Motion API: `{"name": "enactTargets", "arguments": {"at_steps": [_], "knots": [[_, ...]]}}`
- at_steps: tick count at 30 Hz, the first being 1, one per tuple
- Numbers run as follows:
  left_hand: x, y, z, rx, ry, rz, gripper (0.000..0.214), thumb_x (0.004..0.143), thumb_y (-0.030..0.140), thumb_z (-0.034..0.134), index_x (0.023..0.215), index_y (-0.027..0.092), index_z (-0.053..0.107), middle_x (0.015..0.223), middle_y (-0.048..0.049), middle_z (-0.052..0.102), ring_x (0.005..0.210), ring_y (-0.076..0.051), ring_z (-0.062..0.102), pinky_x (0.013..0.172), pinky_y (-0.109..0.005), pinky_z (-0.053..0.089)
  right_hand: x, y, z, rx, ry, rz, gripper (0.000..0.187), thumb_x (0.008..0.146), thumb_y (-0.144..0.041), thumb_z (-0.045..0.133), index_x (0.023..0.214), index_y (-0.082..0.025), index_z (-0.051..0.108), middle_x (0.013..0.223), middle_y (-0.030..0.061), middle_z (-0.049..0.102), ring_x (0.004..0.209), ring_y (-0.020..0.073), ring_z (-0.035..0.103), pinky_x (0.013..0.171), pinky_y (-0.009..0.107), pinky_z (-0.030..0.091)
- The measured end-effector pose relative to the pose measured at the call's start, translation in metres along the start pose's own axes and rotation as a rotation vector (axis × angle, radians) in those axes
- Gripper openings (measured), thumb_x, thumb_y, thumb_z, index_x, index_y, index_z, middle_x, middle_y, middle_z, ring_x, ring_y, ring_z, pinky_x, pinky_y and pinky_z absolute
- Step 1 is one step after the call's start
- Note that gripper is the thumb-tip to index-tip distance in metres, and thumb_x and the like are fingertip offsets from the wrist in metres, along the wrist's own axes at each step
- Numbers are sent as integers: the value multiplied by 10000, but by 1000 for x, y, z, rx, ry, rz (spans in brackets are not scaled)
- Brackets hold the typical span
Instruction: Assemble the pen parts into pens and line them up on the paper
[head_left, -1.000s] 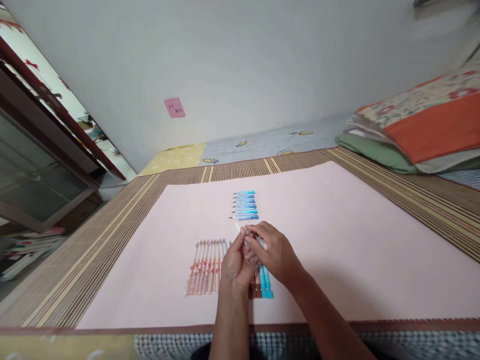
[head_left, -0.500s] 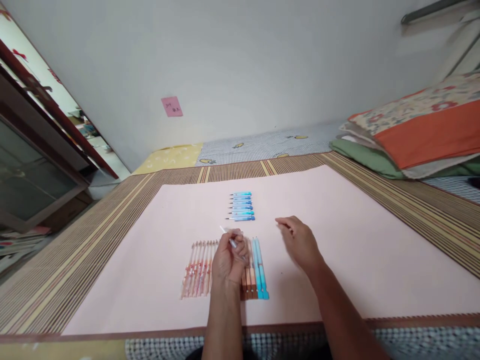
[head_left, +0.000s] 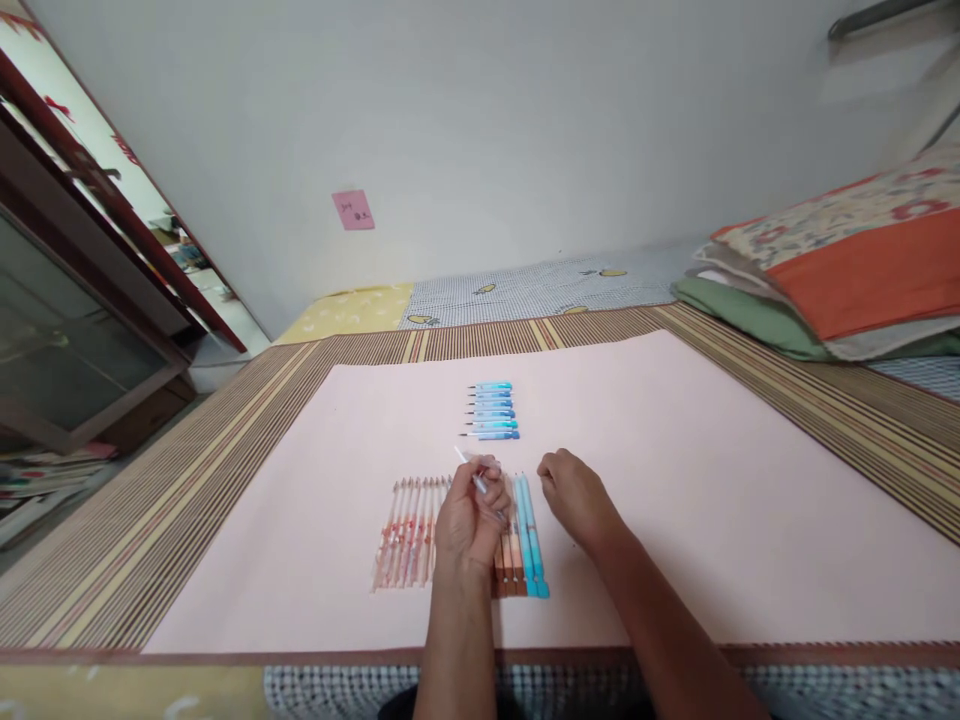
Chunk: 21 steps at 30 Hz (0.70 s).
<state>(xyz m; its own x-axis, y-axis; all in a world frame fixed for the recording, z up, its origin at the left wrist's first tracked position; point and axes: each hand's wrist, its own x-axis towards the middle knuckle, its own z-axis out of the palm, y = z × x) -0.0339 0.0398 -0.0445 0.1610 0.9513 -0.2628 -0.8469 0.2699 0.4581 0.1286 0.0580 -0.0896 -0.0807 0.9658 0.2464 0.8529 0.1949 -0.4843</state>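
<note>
My left hand (head_left: pixel 471 515) is closed, palm up, around slim whitish, translucent pieces (head_left: pixel 481 482); their exact kind is hard to make out. It hovers over a row of pens lying side by side. Pale pens with pink and red patterns (head_left: pixel 401 545) show to its left. Brown-ended pens (head_left: pixel 512 570) and light blue pens (head_left: pixel 531 540) lie to its right. My right hand (head_left: pixel 577 495) has its fingers curled together just right of the light blue pens; what they pinch, if anything, is hidden. Beyond both hands, several blue pens (head_left: pixel 492 411) lie in a stacked row, dark tips to the left.
The pens lie on a large pale pink sheet (head_left: pixel 675 440) over a striped mat (head_left: pixel 247 420). Folded bedding (head_left: pixel 847 270) is piled at the far right. A wall with a pink note (head_left: pixel 353 210) rises behind. A glass-fronted cabinet (head_left: pixel 67 330) stands left.
My right hand has come left and slightly nearer, toward the light blue pens, and its fingers have curled in. My left hand keeps its hold. The whole view has shifted slightly.
</note>
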Motion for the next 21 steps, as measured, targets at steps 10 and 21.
{"name": "enactTargets", "arguments": {"at_steps": [10,21], "knots": [[3,-6,1,104,25,74,186,704,231,779,777,94,675,657,6,587,445,-11,357,428,-149,255,-2,-26,-29,843,150,81,110,793,-270,636,852,-185,674,749,26,664,687,175,600,640,289,480],[-2,-12,11,155,-16,120,237,677,284,817,746,105,677,616,19,578,440,-19,362,439,-162,274,-8,-51,-55,849,41,22,76,765,-261,653,769,-188,673,694,8,668,645,159,592,598,277,473]]}}
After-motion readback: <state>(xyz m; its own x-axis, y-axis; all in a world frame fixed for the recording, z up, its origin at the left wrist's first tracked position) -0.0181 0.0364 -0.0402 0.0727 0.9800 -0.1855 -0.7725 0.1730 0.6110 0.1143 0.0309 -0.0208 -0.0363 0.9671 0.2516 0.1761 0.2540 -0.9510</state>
